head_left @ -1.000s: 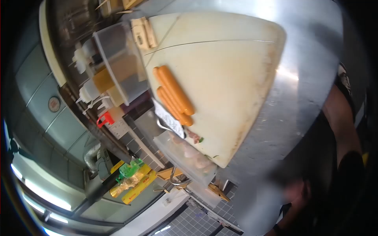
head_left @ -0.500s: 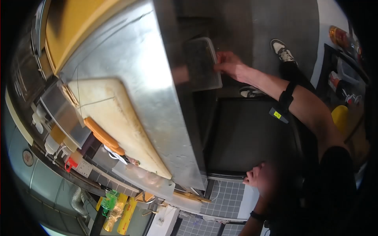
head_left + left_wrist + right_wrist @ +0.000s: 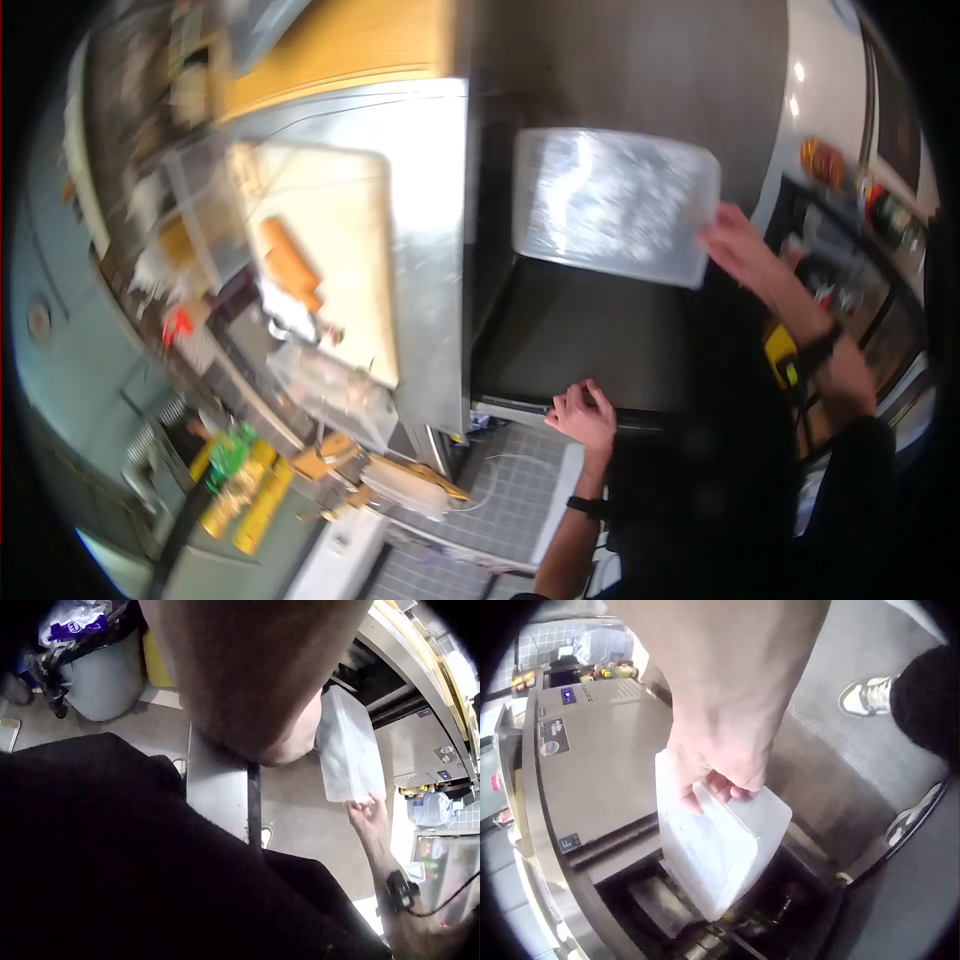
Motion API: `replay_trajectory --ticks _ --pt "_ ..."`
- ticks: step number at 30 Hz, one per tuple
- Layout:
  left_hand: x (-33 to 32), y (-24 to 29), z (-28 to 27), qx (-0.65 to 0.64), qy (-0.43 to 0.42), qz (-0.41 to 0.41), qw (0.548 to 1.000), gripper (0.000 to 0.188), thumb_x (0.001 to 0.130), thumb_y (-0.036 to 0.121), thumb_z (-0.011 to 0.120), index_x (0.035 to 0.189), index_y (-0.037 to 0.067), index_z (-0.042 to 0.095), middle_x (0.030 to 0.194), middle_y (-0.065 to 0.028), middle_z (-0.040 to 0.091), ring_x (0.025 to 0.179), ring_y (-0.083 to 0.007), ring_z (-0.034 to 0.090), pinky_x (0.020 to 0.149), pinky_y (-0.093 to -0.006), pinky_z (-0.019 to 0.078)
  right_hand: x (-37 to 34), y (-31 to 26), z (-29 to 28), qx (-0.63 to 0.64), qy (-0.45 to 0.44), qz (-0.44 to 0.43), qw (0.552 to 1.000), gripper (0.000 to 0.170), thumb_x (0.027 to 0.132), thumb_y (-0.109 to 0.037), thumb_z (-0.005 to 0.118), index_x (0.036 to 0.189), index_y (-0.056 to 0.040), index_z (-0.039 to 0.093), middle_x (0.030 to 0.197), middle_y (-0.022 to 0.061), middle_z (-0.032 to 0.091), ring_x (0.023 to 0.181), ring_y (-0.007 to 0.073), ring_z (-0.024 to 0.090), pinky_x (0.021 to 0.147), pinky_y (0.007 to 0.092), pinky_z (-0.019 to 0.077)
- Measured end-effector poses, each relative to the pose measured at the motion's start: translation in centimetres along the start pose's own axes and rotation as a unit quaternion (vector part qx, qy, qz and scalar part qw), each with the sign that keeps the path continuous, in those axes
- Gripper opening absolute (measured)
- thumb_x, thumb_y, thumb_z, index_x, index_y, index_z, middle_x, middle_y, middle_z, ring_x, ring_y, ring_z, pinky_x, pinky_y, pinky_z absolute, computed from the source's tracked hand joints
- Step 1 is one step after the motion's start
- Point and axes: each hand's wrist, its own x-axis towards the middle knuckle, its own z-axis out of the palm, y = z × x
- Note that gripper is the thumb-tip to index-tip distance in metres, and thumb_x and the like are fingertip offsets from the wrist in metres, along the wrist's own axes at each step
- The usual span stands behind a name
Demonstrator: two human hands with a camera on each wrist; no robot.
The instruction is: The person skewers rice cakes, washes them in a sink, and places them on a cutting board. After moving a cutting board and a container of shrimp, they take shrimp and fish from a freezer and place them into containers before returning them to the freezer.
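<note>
My right hand (image 3: 742,248) grips one end of a translucent plastic box (image 3: 615,205) in the head view. In the right wrist view, fingers curl over the rim of that box (image 3: 705,844), which tilts over a dark cabinet interior (image 3: 780,915). My left hand (image 3: 583,415) has its fingers curled at the edge of an open cabinet door (image 3: 600,330), whose dark inner side faces the head camera. In the left wrist view the forearm mostly hides the left hand, close above the door (image 3: 217,784).
Sausages (image 3: 290,265) lie on a cutting board (image 3: 345,230) on the steel counter (image 3: 428,200). Beside the board stands a clear tub of pale food (image 3: 340,385). Rolls in yellow boxes (image 3: 255,505) are at lower left. A shoe (image 3: 870,697) shows on the floor.
The head view has swung from the board toward the open cabinet. Over the last half second, the right hand has drawn the box away from the cabinet; the left hand has come to the door edge.
</note>
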Motion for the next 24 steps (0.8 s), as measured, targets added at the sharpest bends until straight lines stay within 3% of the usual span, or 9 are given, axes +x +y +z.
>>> replay_trajectory --ticks 3,5,9,11,13,15,17,23,24 --pt "0.9 -0.3 -1.5 -0.082 -0.027 -0.021 0.996 0.015 0.099 0.029 0.07 0.099 0.017 0.079 0.093 -0.0031 0.075 0.096 -0.025 0.065 0.095 -0.044 0.0391 -10.0 -4.4 -1.4 -0.02 0.068 0.008 0.997 0.055 0.091 0.014 0.063 0.144 -0.0008 0.058 0.133 0.0103 0.068 0.126 0.0225 0.068 0.107 0.0363 0.0591" --pt "1.0 -1.4 -2.9 -0.219 -0.038 -0.022 0.975 0.018 0.101 0.024 0.068 0.112 0.013 0.077 0.101 -0.0073 0.077 0.107 -0.0281 0.068 0.104 -0.0458 0.0446 -15.5 -7.8 -0.5 -0.075 0.033 -0.041 0.996 0.055 0.085 0.018 0.065 0.137 0.0 0.063 0.125 0.0104 0.071 0.119 0.0217 0.071 0.101 0.0357 0.0607" --pt "2.5 -0.3 -11.7 -0.44 0.0 -0.125 0.889 0.02 0.102 0.01 0.064 0.119 0.004 0.071 0.098 -0.0114 0.077 0.09 -0.0238 0.075 0.081 -0.0367 0.0605 -23.0 -15.8 7.4 -0.174 -0.056 -0.03 0.983 0.052 0.081 0.02 0.066 0.129 0.0006 0.068 0.112 0.0078 0.077 0.103 0.0191 0.076 0.097 0.0354 0.061" --pt "2.5 -0.5 -14.3 -0.468 0.048 -0.114 0.875 0.019 0.107 0.012 0.061 0.122 0.003 0.068 0.093 -0.0094 0.076 0.083 -0.0184 0.074 0.077 -0.0324 0.0597 -23.8 -17.3 11.0 -0.195 -0.138 -0.02 0.971 0.052 0.081 0.019 0.066 0.13 0.0014 0.067 0.116 0.0083 0.076 0.108 0.0195 0.074 0.098 0.0344 0.0598" --pt "2.7 -0.3 -16.4 -0.588 0.051 -0.179 0.787 0.023 0.112 0.017 0.055 0.128 0.004 0.065 0.093 -0.009 0.073 0.08 -0.0177 0.073 0.072 -0.0312 0.0601 -23.5 -18.2 16.4 -0.222 -0.183 -0.012 0.958 0.051 0.082 0.018 0.065 0.131 0.0017 0.066 0.118 0.0085 0.074 0.108 0.0192 0.073 0.097 0.0344 0.0591" --pt "3.6 -1.1 -16.9 -0.729 0.065 -0.246 0.635 0.028 0.116 0.024 0.048 0.132 0.005 0.061 0.097 -0.0101 0.07 0.077 -0.0185 0.071 0.066 -0.0311 0.0616 -21.4 -17.6 20.8 -0.257 -0.235 0.009 0.937 0.05 0.083 0.017 0.065 0.131 0.0023 0.066 0.118 0.0079 0.073 0.107 0.0185 0.073 0.095 0.0339 0.0588" --pt "4.0 -2.0 -18.5 -0.767 0.111 -0.291 0.561 0.038 0.117 0.034 0.044 0.133 0.003 0.058 0.108 -0.013 0.067 0.086 -0.0206 0.072 0.069 -0.0369 0.0659 -18.4 -16.7 26.0 -0.311 -0.281 0.031 0.907 0.047 0.084 0.017 0.064 0.129 0.0028 0.067 0.116 0.0066 0.073 0.105 0.0175 0.072 0.092 0.0322 0.0587" --pt "3.6 -7.9 -19.5 -0.786 0.165 -0.332 0.495 0.04 0.115 0.027 0.05 0.147 0.003 0.051 0.125 -0.0137 0.066 0.106 -0.0251 0.072 0.078 -0.04 0.0668 -4.9 -6.4 33.7 -0.494 -0.343 0.077 0.795 0.032 0.085 0.009 0.074 0.115 0.0019 0.069 0.095 0.0059 0.072 0.086 0.0157 0.073 0.073 0.0289 0.0597" --pt "3.5 -9.5 -17.7 -0.765 0.151 -0.351 0.518 0.042 0.112 0.019 0.055 0.15 0.003 0.048 0.126 -0.0143 0.066 0.108 -0.0258 0.072 0.078 -0.0402 0.0668 -4.5 -5.3 34.7 -0.502 -0.343 0.082 0.79 0.032 0.085 0.009 0.074 0.115 0.0019 0.069 0.095 0.0059 0.072 0.086 0.0157 0.073 0.073 0.0289 0.0597"
